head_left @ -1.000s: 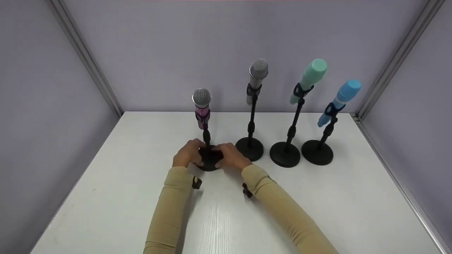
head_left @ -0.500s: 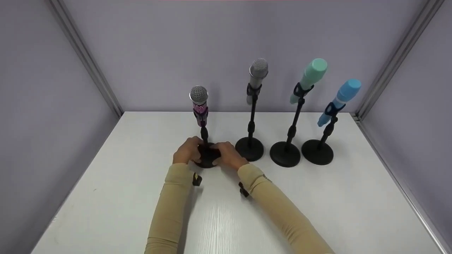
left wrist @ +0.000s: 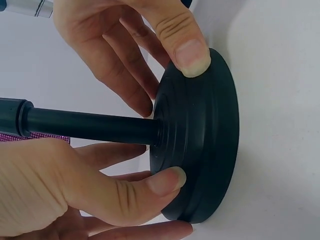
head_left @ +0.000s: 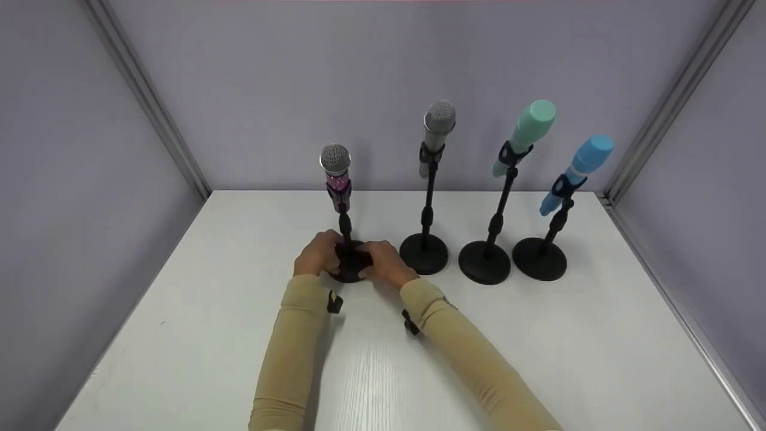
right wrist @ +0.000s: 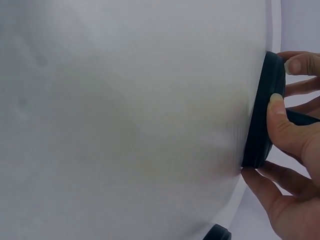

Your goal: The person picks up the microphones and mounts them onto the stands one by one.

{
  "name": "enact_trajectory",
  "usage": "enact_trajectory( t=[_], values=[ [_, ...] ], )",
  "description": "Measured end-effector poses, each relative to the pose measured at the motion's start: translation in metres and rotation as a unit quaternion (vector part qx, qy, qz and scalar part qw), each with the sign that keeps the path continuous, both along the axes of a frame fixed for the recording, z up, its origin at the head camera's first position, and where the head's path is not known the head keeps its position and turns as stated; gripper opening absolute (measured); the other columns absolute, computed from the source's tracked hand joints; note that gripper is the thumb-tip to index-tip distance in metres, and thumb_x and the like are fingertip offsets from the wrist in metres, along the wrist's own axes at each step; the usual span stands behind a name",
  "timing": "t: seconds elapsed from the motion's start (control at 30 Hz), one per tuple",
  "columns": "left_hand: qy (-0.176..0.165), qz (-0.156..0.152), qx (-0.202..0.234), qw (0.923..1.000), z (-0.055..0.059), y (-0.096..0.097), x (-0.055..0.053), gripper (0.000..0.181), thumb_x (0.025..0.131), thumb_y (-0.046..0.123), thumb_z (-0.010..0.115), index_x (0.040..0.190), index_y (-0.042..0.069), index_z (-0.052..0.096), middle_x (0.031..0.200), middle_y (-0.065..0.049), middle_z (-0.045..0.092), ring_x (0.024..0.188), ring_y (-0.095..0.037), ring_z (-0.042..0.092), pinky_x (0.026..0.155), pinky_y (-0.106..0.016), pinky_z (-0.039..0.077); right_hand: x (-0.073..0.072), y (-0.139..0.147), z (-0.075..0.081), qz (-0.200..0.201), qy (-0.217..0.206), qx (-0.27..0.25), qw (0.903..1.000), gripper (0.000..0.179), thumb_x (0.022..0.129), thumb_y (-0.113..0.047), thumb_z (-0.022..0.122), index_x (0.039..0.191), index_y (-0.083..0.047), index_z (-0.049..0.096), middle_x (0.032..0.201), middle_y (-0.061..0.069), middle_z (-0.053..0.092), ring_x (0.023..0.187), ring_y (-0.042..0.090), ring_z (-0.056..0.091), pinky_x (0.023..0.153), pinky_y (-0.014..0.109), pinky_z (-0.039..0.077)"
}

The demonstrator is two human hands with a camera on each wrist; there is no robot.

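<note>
Both my hands grip the round black base (left wrist: 197,135) of the leftmost microphone stand (head_left: 345,230), which stands upright on the white table. My left hand (head_left: 318,254) holds the base's left side and my right hand (head_left: 386,262) its right side. In the left wrist view both thumbs press on top of the base, with fingers around its edge. A pink glittery microphone (head_left: 337,170) with a silver mesh head sits in the stand's clip. The right wrist view shows the base (right wrist: 261,112) flat against the table between the hands.
To the right stand three more black stands in a row, bearing a silver microphone (head_left: 438,123), a mint-green one (head_left: 532,124) and a blue one (head_left: 589,157). The silver microphone's base (head_left: 423,254) is close to my right hand. Grey walls enclose the white table (head_left: 197,311).
Both hands have slid the pink microphone's stand slightly away from me and to the left, keeping their grip on its base. The other stands stay in place.
</note>
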State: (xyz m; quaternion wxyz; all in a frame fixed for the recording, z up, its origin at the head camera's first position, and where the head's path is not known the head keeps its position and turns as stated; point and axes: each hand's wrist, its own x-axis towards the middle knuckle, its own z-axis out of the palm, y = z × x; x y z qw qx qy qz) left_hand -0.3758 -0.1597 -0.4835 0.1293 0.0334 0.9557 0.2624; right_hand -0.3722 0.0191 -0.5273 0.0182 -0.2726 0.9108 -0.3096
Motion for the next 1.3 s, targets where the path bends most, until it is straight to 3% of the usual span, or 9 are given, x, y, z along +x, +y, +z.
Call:
enact_trajectory(
  t=[0.2, 0.6, 1.1, 1.3],
  values=[
    [-0.002, 0.011, 0.001, 0.9999, -0.001, -0.002, -0.0012, 0.066, 0.076, -0.013, 0.08, 0.137, 0.005, 0.062, 0.135, -0.019, 0.066, 0.125, -0.034, 0.062, 0.109, -0.052, 0.049, -0.002, -0.0011, -0.0009, -0.004, 0.0, 0.002, 1.0, 0.051, 0.081, -0.003, 0.086, 0.129, -0.001, 0.069, 0.128, 0.017, 0.072, 0.124, 0.033, 0.066, 0.111, 0.045, 0.049],
    [0.007, -0.002, -0.001, 1.0, -0.0028, -0.0036, -0.0027, 0.063, 0.075, -0.014, 0.079, 0.134, 0.005, 0.066, 0.131, -0.019, 0.068, 0.123, -0.034, 0.064, 0.108, -0.051, 0.05, -0.0033, -0.0016, -0.0025, -0.012, -0.004, -0.001, 0.9999, 0.051, 0.081, -0.004, 0.086, 0.129, -0.003, 0.07, 0.129, 0.015, 0.072, 0.125, 0.032, 0.065, 0.111, 0.043, 0.049],
    [-0.021, 0.004, 0.004, 0.9998, 0.0005, -0.0047, -0.0048, 0.07, 0.075, -0.013, 0.078, 0.14, 0.007, 0.062, 0.139, -0.019, 0.064, 0.125, -0.035, 0.062, 0.107, -0.052, 0.05, -0.0038, 0.0006, -0.0011, -0.006, -0.013, -0.018, 0.9997, 0.056, 0.08, -0.005, 0.087, 0.133, -0.003, 0.067, 0.133, 0.017, 0.069, 0.128, 0.034, 0.063, 0.113, 0.045, 0.048],
    [-0.012, 0.001, 0.004, 0.9999, 0.0001, -0.0058, -0.0023, 0.067, 0.074, -0.013, 0.079, 0.137, 0.006, 0.065, 0.134, -0.019, 0.067, 0.121, -0.034, 0.064, 0.107, -0.052, 0.051, -0.0015, -0.0009, -0.0022, -0.015, -0.025, -0.023, 0.9993, 0.054, 0.082, -0.003, 0.085, 0.133, -0.003, 0.067, 0.135, 0.016, 0.069, 0.13, 0.033, 0.062, 0.114, 0.044, 0.046]
  ],
)
